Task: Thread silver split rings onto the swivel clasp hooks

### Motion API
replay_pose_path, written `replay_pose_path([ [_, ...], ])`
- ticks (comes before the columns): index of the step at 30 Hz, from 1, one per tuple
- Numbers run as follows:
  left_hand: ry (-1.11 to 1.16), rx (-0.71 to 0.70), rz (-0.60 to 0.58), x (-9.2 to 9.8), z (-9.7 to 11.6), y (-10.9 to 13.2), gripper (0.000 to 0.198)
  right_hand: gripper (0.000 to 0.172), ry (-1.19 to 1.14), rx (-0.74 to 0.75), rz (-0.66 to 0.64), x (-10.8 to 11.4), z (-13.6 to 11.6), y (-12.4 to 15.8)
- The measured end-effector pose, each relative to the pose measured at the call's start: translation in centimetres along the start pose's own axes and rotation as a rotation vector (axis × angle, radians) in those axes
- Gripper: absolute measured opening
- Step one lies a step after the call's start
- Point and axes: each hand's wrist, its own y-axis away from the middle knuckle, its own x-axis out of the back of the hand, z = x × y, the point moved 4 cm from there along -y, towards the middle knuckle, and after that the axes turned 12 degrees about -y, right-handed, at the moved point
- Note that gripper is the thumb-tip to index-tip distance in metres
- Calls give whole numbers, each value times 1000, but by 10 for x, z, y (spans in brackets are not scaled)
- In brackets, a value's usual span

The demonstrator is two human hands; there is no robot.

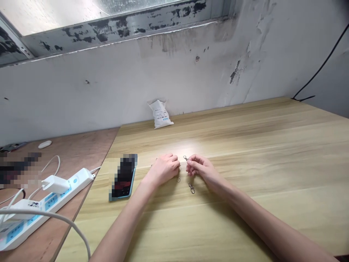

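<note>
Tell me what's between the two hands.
In the head view, a small metal swivel clasp shows in the gap between the left hand and the right hand, up by the fingertips. A small metal ring lies lower, near the left hand.

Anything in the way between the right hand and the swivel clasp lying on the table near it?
Nothing visible: only bare wooden tabletop lies between the right hand and the metal swivel clasp. A small metal ring lies to the clasp's left, near the left hand, off that path.
</note>
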Motion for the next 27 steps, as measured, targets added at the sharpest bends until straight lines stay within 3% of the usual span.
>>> replay_pose_path([
  [9, 530, 250, 124, 22, 4, 22, 12, 34, 53, 23, -35, -4, -2, 1],
  [18, 762, 404, 104, 9, 0, 28, 13, 29, 140, -16, -146, -14, 10, 6],
  [27, 791, 555, 142, 2, 6, 29, 9, 26, 117, -9, -92, -16, 8, 8],
])
